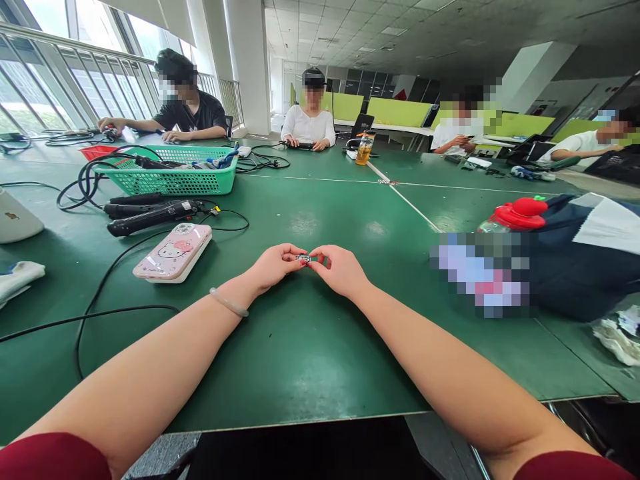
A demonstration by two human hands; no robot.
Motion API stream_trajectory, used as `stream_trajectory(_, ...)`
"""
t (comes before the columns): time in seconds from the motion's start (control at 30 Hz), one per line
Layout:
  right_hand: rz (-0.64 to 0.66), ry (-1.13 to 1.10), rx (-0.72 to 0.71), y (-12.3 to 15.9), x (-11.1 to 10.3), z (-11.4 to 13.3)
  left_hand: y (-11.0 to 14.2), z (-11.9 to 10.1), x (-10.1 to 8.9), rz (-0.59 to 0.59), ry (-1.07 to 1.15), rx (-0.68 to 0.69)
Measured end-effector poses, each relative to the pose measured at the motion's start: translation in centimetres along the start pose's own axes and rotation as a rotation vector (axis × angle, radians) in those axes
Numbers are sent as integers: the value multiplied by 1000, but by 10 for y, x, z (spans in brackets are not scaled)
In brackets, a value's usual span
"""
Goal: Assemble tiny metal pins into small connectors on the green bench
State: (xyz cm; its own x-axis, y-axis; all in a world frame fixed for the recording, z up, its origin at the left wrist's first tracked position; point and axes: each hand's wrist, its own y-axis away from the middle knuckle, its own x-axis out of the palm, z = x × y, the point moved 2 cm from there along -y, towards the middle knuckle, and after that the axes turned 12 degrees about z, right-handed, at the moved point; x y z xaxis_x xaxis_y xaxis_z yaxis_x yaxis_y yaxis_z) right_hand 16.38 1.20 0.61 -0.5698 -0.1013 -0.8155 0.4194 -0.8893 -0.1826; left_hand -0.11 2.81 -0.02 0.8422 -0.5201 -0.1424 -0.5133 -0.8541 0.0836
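Note:
My left hand (274, 265) and my right hand (339, 269) meet above the green table (300, 347), fingertips pinched together on a small silvery metal object (304, 257) held between them. Both forearms stretch out from red sleeves. A pale bracelet (229, 302) circles my left wrist. The object is too small to name.
A pink cartoon-cat case (173, 252) lies left of my hands, with black hair tools (150, 215), cables and a green basket (170, 171) behind. A red-capped bottle (515, 215) and dark bag (580, 267) sit right. Several other people sit at the far side.

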Motion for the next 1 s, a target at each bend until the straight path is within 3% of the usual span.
stream_trajectory(0.13,-18,51,-7,1,2,5,1,0,-1,52,-3,-8)
stream_trajectory(0.37,-27,188,-26,-3,6,15,0,-1,-4,139,309,-49)
stream_trajectory(0.53,-32,200,-47,-4,7,12,2,-3,-18,-65,313,-51)
stream_trajectory(0.63,-25,137,-7,-3,3,4,5,-4,-43,-271,63,-40)
stream_trajectory(0.77,-28,71,41,-2,-4,-6,14,-4,-82,-572,-802,-189)
stream_trajectory(0.87,-30,65,60,-1,-6,-9,18,1,-97,-585,-1176,-347)
stream_trajectory(1.0,-24,60,64,0,-7,-8,18,6,-99,-528,-1282,-453)
